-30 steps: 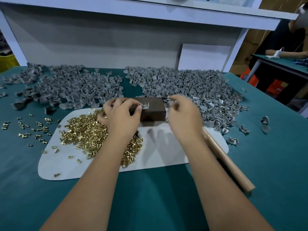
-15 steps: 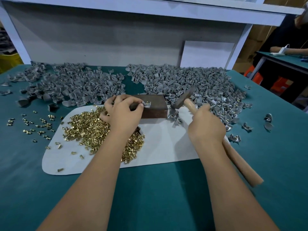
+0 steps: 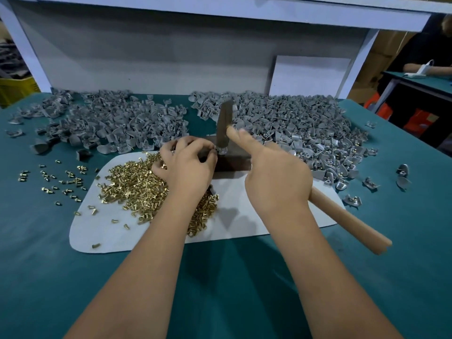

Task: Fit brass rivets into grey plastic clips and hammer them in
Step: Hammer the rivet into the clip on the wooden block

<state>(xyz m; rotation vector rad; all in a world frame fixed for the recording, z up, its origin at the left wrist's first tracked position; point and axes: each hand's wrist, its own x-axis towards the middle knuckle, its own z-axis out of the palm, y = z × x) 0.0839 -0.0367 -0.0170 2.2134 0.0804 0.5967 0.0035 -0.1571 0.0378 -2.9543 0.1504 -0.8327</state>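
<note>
Head view shows a grey clip on the dark block, pinched by the left hand, with the hammer head down on it. Right hand grips the wooden handle, forefinger stretched along it. Brass rivets lie heaped on the white mat, grey clips piled behind.

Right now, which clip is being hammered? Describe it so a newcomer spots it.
Find the dark brown block at the white mat's far edge. On its top, under the steel hammer head, sits one grey plastic clip, pinched by the left hand; all others lie loose in piles.
</note>
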